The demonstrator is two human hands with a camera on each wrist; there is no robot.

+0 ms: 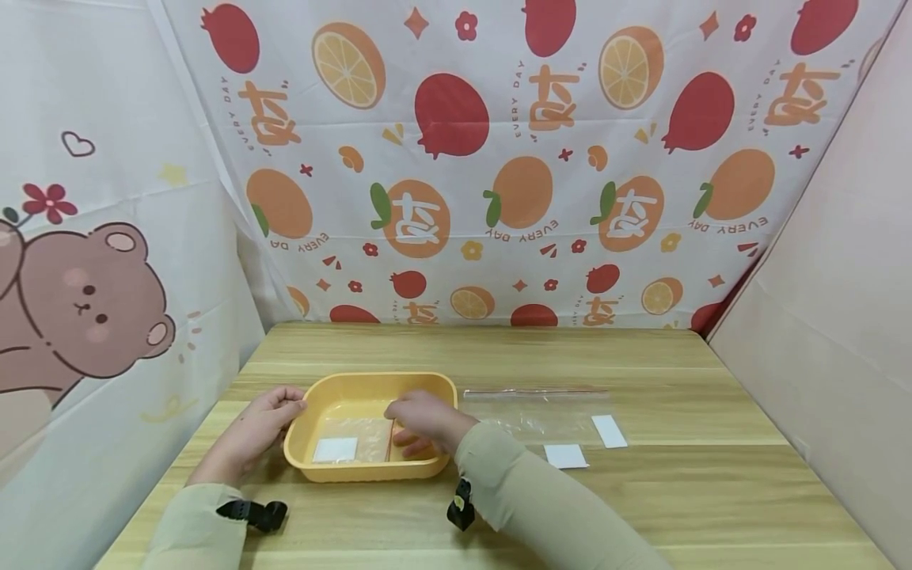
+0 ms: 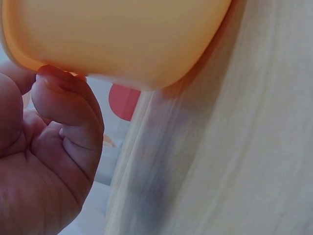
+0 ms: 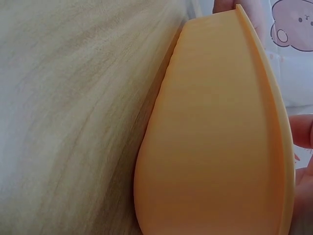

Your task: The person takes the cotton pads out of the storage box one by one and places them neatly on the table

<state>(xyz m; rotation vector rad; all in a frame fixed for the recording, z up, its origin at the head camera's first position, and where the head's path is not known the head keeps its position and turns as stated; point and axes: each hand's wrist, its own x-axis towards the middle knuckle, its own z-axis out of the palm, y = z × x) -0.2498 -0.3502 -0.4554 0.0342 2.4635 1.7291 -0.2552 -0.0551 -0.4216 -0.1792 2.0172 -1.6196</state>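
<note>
**Yellow tray (image 1: 370,473) was held by its rim while its inside was reached**

The left fingers (image 2: 68,95) were curled at the rim, which was pinched between them and the thumb; the left hand (image 1: 260,423) was set at about nine o'clock on the tray, seemingly so that sliding was prevented. The right fingers (image 3: 303,129) were lowered behind the wall at three o'clock, and a gap was shown between them. Whether anything was pinched by them could not be told, since the tips were partly hidden; the right hand (image 1: 430,419) was held beside the red seal (image 1: 389,445) of a small clear bag (image 1: 370,447).

That bag was laid flat on the tray floor, towards eight o'clock, with its seal turned to three o'clock and its white label (image 1: 335,450) at the opposite end. By lying flat, it was probably kept from curling up, and the seal was left within easy reach of the right hand.

Farther out, at three o'clock from the tray, larger clear packaging (image 1: 527,416) was spread on the table (image 1: 712,475), with its seal line towards twelve o'clock. Two white rectangles (image 1: 609,431) were seen at its four and five o'clock; whether one bag or several were overlapped there could not be told. At twelve o'clock, beyond the table, a fruit-printed cloth (image 1: 456,190) was hung.
</note>
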